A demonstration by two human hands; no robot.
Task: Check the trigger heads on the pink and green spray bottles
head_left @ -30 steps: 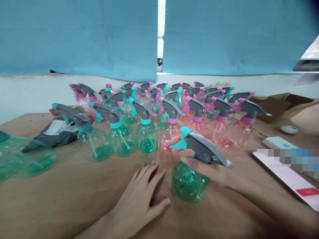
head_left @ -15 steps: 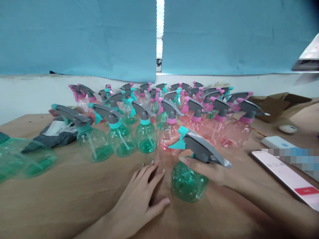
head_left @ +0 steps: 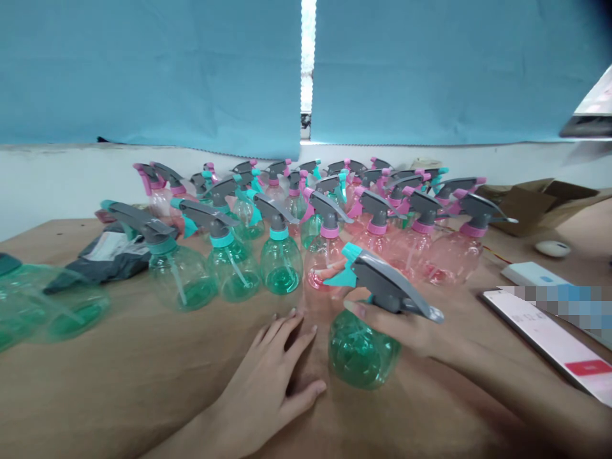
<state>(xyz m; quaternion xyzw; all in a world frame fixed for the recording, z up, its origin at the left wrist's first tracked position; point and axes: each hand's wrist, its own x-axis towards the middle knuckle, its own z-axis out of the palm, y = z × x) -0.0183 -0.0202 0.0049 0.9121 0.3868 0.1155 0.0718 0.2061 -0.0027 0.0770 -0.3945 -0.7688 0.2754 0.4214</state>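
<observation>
My right hand (head_left: 401, 328) is closed around the neck of a green spray bottle (head_left: 361, 354), with its thumb in front and some fingers hidden behind. This bottle stands upright; its grey spray head has a turquoise nozzle and trigger pointing up and left. To its left, my left hand (head_left: 275, 376) lies palm down on the wooden table (head_left: 143, 382), fingers spread and holding nothing. Beyond the hands stand green spray bottles (head_left: 281, 264) with turquoise collars and pink spray bottles (head_left: 325, 255) with pink collars.
Several more spray bottles crowd the back. Two overlapping green bottles (head_left: 79, 306) are at the far left, near a dark plastic bag (head_left: 109, 255). On the right are a phone (head_left: 540, 338), a white box (head_left: 540, 275), a white computer mouse (head_left: 552, 248) and an open cardboard box (head_left: 530, 207).
</observation>
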